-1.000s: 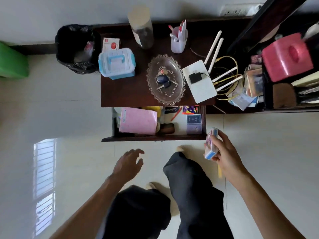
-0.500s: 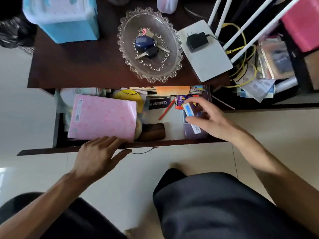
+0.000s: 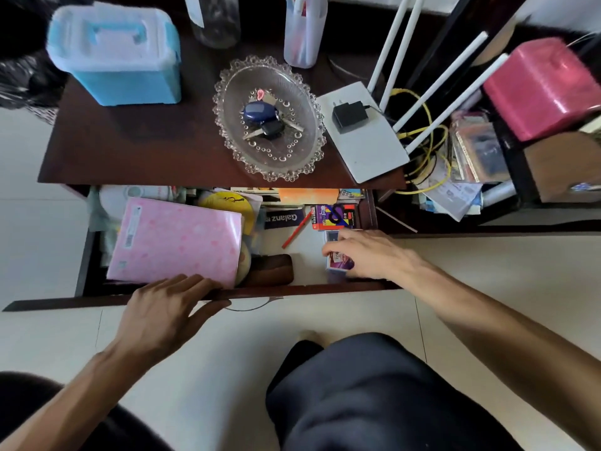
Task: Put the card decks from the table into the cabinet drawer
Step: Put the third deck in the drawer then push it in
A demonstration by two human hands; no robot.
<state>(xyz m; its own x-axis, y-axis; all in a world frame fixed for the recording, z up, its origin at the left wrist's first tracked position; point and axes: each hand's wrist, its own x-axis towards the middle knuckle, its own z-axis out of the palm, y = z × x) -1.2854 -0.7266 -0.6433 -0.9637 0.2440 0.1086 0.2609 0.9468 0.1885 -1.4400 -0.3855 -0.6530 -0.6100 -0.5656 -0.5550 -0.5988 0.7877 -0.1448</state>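
The cabinet drawer (image 3: 292, 292) stands pulled open below the dark table top (image 3: 136, 148). My right hand (image 3: 364, 253) reaches into its right end, fingers curled over a purple card deck (image 3: 340, 263) lying flat on the drawer floor. A dark blue deck (image 3: 332, 236) shows just behind my fingers, and a red and purple box (image 3: 335, 217) lies further back. My left hand (image 3: 169, 307) rests on the drawer's front edge, fingers spread over the rim.
A pink notebook (image 3: 175, 239), a yellow disc, a brown case (image 3: 273, 270) and a red pen fill the drawer. On the table stand a blue box (image 3: 120, 56), a glass dish of keys (image 3: 270, 118), a white router (image 3: 364, 135) and a pen cup. My dark-trousered knee is below.
My right hand carried the deck from beside the drawer into its right end and lowered it flat. My left hand came up onto the drawer front. The view moved closer.
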